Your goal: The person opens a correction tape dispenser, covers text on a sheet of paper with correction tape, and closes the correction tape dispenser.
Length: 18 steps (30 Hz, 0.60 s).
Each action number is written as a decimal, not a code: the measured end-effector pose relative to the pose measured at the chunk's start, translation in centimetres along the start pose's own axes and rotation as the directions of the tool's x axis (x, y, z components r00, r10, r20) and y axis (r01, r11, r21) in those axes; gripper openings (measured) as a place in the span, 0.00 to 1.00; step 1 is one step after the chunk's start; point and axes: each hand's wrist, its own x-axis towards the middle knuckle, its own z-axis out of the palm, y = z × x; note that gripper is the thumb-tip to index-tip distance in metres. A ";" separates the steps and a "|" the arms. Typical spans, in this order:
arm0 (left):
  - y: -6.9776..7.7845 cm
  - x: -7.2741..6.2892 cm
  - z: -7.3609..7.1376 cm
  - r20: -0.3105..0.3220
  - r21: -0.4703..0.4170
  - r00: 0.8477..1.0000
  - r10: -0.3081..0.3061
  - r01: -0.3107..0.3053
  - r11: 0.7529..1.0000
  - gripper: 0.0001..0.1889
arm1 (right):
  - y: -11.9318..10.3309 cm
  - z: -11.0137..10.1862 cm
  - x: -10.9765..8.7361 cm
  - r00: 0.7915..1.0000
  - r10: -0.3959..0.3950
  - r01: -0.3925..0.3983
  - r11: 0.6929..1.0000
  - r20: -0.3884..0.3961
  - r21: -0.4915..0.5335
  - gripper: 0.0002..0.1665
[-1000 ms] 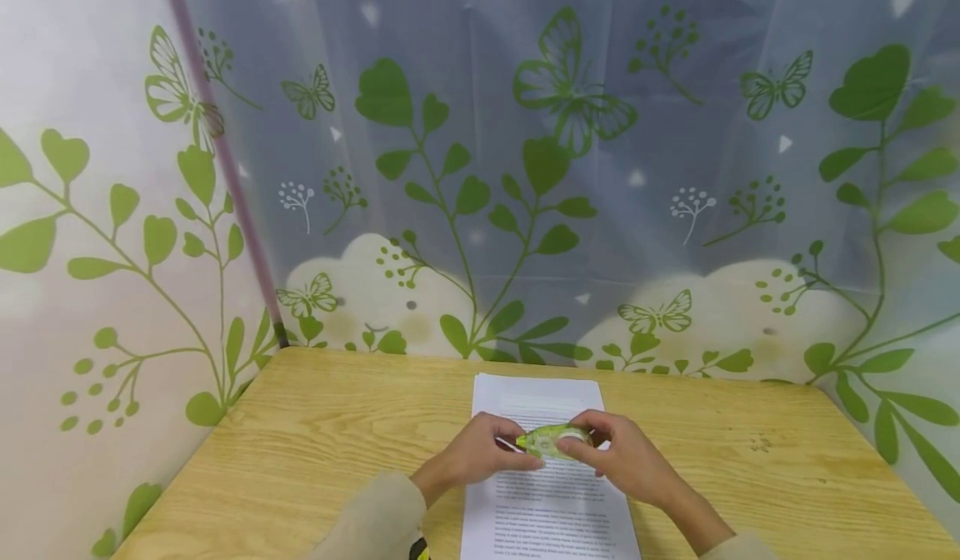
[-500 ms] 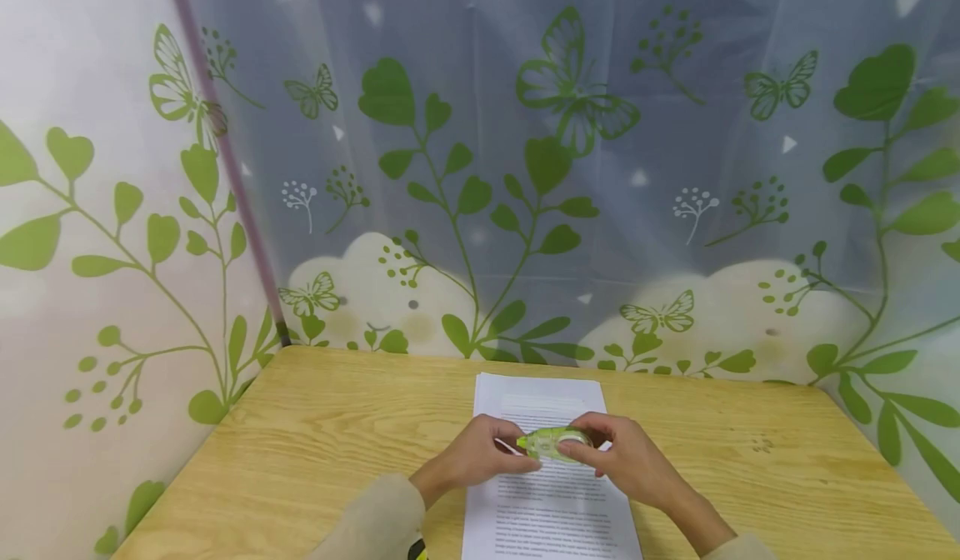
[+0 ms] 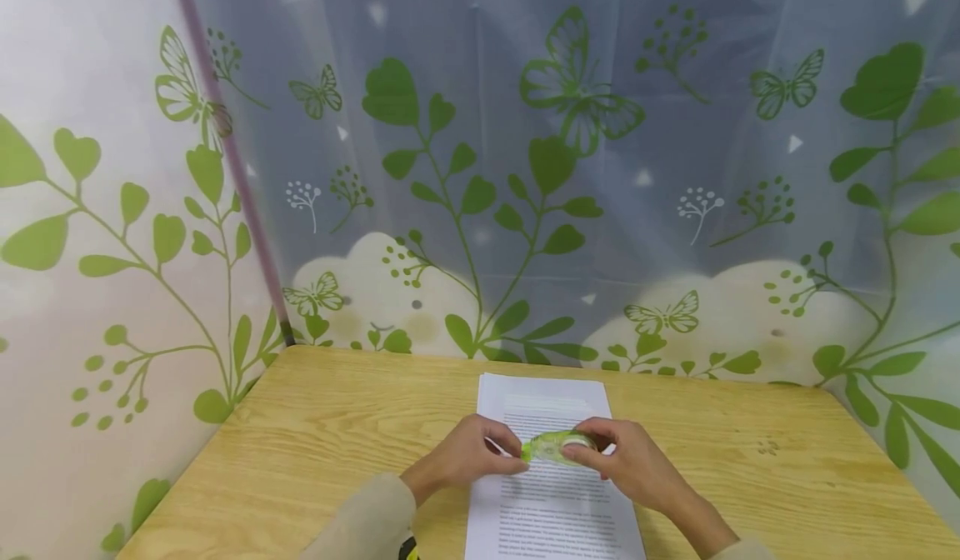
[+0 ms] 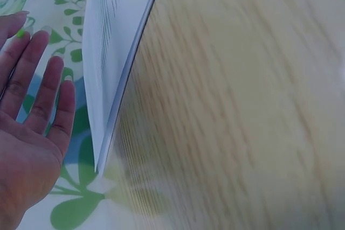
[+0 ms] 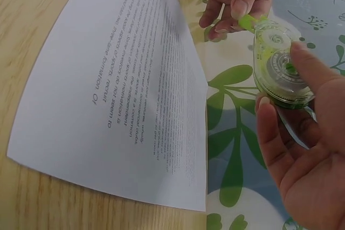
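Note:
A see-through green correction tape (image 3: pixel 553 447) is held above the printed sheets (image 3: pixel 558 510) in the head view. My right hand (image 3: pixel 633 464) grips its rounded body, with the thumb on one flat side and fingers on the other. At the other end, my left hand (image 3: pixel 474 453) pinches the bright green tip (image 5: pixel 247 22) between thumb and forefinger. The right wrist view shows the spools inside the clear case. In the left wrist view, the remaining fingers of the left hand (image 4: pixel 32 117) are extended, and a bit of green shows at the fingertips.
The sheets lie in a neat stack on a wooden table (image 3: pixel 360 410). Behind and to the left hangs a curtain (image 3: pixel 480 168) printed with leaves and butterflies, meeting the table's back edge.
My left thumb and fingers have drawn slightly left along the correction tape, from beside its body to its green tip. The right hand keeps its grip, almost still.

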 end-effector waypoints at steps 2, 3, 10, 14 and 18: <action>0.0 -0.1 -0.2 0.000 0.007 1.000 -0.007 0.007 1.000 0.05 | 0.2 0.1 0.0 1.000 -0.009 0.009 1.000 0.000 -0.020 0.12; 0.0 -0.1 -0.2 0.001 0.008 1.000 -0.013 0.013 1.000 0.05 | 0.3 0.1 0.0 1.000 -0.013 0.013 0.999 0.000 -0.030 0.11; 0.2 -0.3 -0.6 0.002 0.004 1.000 -0.024 0.024 1.000 0.05 | 0.6 0.4 0.1 0.999 -0.036 0.035 0.998 -0.005 -0.056 0.11; 0.2 -0.3 -0.9 -0.002 0.015 1.000 -0.021 0.021 1.000 0.05 | 0.6 0.7 0.1 0.999 -0.040 0.040 0.998 -0.005 -0.056 0.12; 0.4 -0.2 -1.2 -0.007 0.036 1.000 -0.013 0.013 0.999 0.05 | 0.6 0.9 0.1 0.999 -0.041 0.041 0.997 -0.001 -0.058 0.12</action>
